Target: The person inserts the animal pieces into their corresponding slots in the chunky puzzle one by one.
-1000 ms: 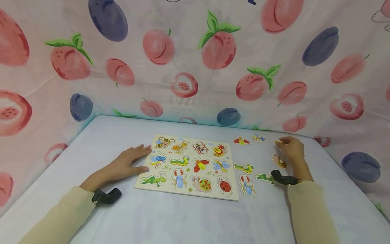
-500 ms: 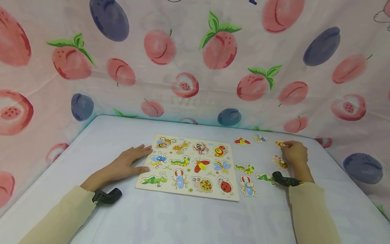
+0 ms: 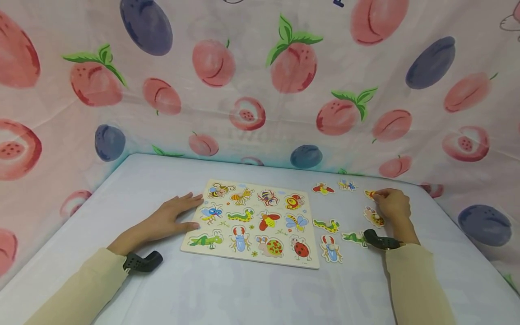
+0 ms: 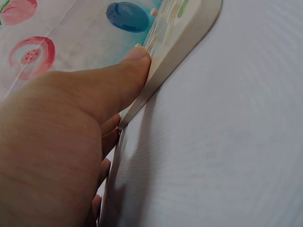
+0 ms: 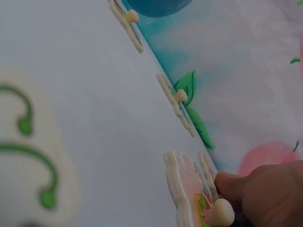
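Observation:
My left hand (image 3: 168, 216) rests at the left edge of a wooden insect puzzle board (image 3: 249, 259), fingers spread and straight. In the left wrist view its thumb (image 4: 135, 64) lies along the board's rim (image 4: 165, 71). At the back right, my right hand (image 3: 393, 205) pinches a small red-and-yellow insect puzzle piece (image 3: 369, 194) by its right side. The right wrist view shows that piece (image 5: 207, 172) partly behind a snail piece (image 5: 189, 189) with a round knob. The snail piece (image 3: 373, 216) lies just in front of the right hand.
Right of the board lie a red winged-insect piece (image 3: 323, 188), a blue mosquito piece (image 3: 347, 185), a caterpillar piece (image 3: 326, 225), a blue beetle piece (image 3: 331, 249) and a grasshopper piece (image 3: 355, 238). A fruit-print cloth (image 3: 260, 149) stands behind the white table (image 3: 227, 289).
My right hand has shifted slightly right and nearer, and more of the red-and-yellow piece shows at its fingertips. My left hand has stayed on the board's edge.

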Motion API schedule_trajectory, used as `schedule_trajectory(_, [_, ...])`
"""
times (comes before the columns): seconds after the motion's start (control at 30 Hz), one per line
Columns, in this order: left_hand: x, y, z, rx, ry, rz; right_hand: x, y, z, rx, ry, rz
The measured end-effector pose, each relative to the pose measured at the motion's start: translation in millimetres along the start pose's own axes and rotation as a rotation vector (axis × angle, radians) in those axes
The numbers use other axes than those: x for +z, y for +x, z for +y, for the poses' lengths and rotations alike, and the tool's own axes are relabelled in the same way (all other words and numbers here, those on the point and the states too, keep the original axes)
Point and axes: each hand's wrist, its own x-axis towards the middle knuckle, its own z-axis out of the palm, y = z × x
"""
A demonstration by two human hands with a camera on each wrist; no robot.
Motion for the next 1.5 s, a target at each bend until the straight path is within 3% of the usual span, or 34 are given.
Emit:
schedule_trajectory(0.63, [2.4, -2.6, 0.6, -0.003, -0.033, -0.004, 1, -5, 0, -0.092, -0.069, -0.037])
schedule_trajectory(0.83, [3.0, -3.2, 0.5, -0.004, -0.028, -0.002, 4, -4, 1, -0.154, -0.037, -0.04])
schedule_trajectory(1.17, [1.9, -1.7, 0.8, -0.002, -0.021, 0.0, 8, 1, 4, -0.152, 0.037, -0.032])
schedule_trajectory(1.5, [1.0, -0.8, 0.6, -0.003, -0.019, 0.002, 9, 3, 4, -0.266, 0.054, -0.019])
